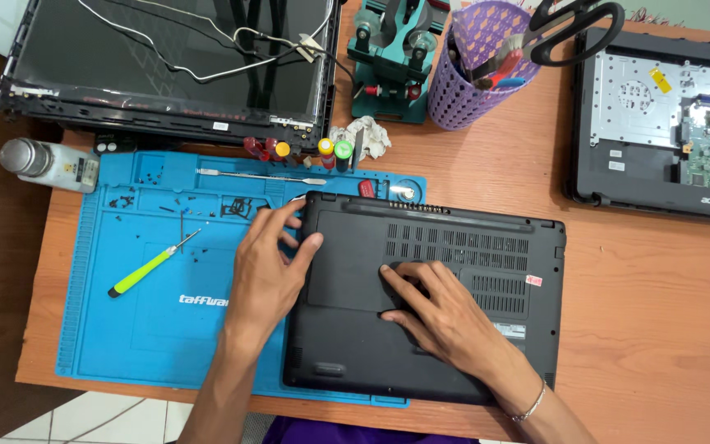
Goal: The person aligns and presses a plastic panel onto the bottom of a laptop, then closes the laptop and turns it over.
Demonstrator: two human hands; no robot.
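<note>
A black laptop (454,247) lies bottom side up on a blue work mat (141,329), its vent slots facing me. My left hand (269,267) rests at the laptop's left edge, thumb on the bottom cover and fingers spread over the mat. My right hand (441,308) lies flat on the middle of the cover, fingers pointing left. Neither hand holds anything. A yellow-green screwdriver (154,265) lies on the mat to the left, apart from both hands.
Small loose screws and a thin metal pry tool (260,176) lie on the mat's upper part. A detached screen panel with wires (174,66) sits at the back left, a second opened laptop (667,123) at the right, a purple tool basket (482,70) between.
</note>
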